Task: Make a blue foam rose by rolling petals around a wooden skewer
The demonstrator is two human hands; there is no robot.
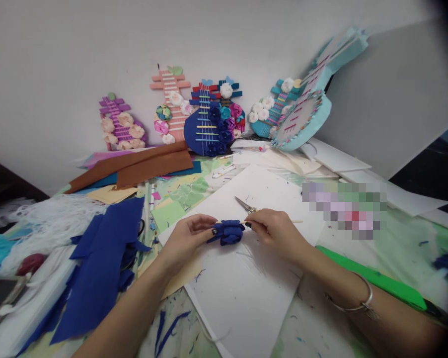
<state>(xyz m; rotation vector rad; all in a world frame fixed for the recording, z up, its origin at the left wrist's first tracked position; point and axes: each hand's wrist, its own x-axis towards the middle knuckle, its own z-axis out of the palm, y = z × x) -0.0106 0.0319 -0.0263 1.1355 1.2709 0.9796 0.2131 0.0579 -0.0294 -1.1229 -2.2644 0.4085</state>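
A dark blue crepe-paper piece [231, 233], curled around a thin wooden stick [295, 221], is held above the white sheet [246, 298]. My left hand [186, 238] is closed, pinching the left end of the blue paper between thumb and fingers. On the other side, my right hand [274, 229] pinches the stick close to the paper's right edge; the stick's tip pokes out beyond the knuckles. Small scissors [242, 203] lie on the sheet just behind the hands, their handles partly covered by the right fingers.
Blue crepe-paper strips [97, 268] lie at left, near white string [56, 228]. A green bar-shaped tool [373, 278] lies under my right forearm. Decorated guitar shapes [201, 124] lean on the wall, with brown paper [153, 164] before them. Blue scraps are scattered about.
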